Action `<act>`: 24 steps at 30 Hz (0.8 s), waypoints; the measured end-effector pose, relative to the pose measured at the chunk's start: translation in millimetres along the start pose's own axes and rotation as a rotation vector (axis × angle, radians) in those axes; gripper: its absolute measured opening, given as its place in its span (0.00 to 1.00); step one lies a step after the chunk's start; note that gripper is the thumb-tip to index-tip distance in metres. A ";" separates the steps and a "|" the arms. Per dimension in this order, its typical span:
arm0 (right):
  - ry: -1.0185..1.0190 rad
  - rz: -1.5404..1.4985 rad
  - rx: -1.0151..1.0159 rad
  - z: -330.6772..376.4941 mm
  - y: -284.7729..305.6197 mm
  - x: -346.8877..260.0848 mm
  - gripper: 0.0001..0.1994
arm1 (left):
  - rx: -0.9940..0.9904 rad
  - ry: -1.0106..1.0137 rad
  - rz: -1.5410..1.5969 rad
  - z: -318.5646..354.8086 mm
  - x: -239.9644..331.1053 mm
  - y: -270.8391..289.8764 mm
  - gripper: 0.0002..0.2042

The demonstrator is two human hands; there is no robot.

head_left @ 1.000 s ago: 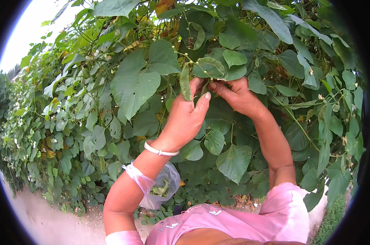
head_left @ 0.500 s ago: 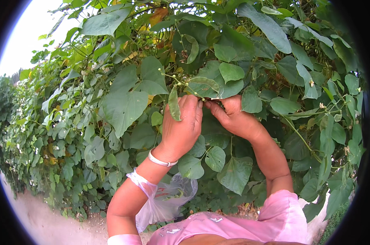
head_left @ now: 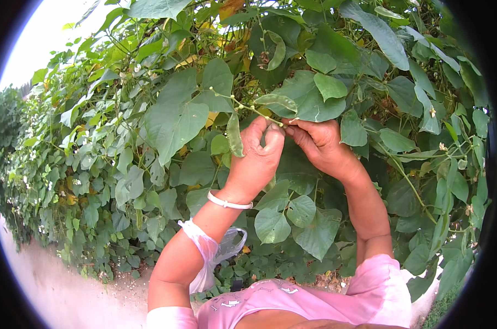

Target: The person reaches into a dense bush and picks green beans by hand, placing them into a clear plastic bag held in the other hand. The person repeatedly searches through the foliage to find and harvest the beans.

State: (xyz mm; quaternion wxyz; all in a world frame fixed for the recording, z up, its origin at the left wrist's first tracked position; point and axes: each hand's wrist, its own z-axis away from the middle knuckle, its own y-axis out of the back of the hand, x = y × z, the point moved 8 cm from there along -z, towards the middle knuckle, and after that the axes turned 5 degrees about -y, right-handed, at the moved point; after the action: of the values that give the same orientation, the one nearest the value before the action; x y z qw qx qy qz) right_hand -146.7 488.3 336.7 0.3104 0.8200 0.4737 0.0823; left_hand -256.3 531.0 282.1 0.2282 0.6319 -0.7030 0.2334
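Both hands are raised into a dense wall of leafy vine (head_left: 171,120). The left hand (head_left: 256,156) has its grip pressed together around a thin green stem (head_left: 245,106), with a flat green bean pod (head_left: 234,134) hanging just beside its thumb. The right hand (head_left: 319,143) pinches the same stem where a second pod (head_left: 276,101) joins it. A white bangle (head_left: 226,202) circles the left wrist, and a clear plastic bag (head_left: 215,255) hangs from that forearm.

clear plastic bag (head_left: 218,255), white bangle (head_left: 226,202), dirt path (head_left: 56,290)
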 end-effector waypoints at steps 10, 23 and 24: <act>-0.293 0.173 0.082 2.2 19.1 11.8 0.14 | -0.103 0.348 0.600 42.3 -12.5 1.8 0.13; -0.448 -0.487 -0.061 107.5 -141.2 -57.4 0.26 | 0.233 0.300 0.482 123.7 -16.7 81.0 0.12; -0.510 -0.564 -0.097 112.8 -154.5 -54.1 0.23 | 0.218 0.217 0.351 127.1 -16.3 85.5 0.13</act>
State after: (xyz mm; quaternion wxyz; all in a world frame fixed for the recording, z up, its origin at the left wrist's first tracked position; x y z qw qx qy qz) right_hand -239.5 450.3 165.0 0.4672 0.6358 0.5840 -0.1909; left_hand -343.0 473.3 168.6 0.1888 0.4921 -0.7440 0.4107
